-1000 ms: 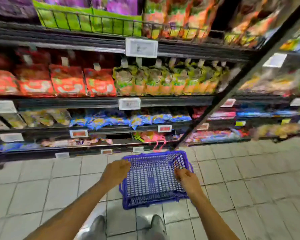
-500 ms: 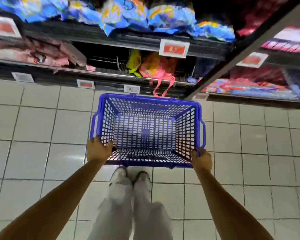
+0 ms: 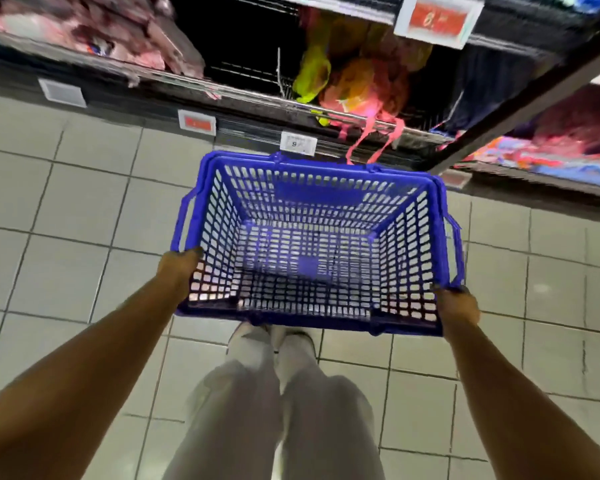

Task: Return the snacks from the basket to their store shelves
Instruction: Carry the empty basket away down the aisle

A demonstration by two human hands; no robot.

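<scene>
A person's left hand [image 3: 178, 270] and right hand [image 3: 459, 308] each grip a near corner of a blue slotted plastic basket [image 3: 409, 237], centre frame over glossy floor tiles [image 3: 66, 237]; it looks empty, so returning appears finished; crinkly snack bags [image 3: 357, 88] sit on the top-edge shelf [image 3: 243, 98]

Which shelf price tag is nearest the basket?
The white price tag, directly above the basket's far rim. The small red tag sits further left; the big red tag hangs higher up.
</scene>
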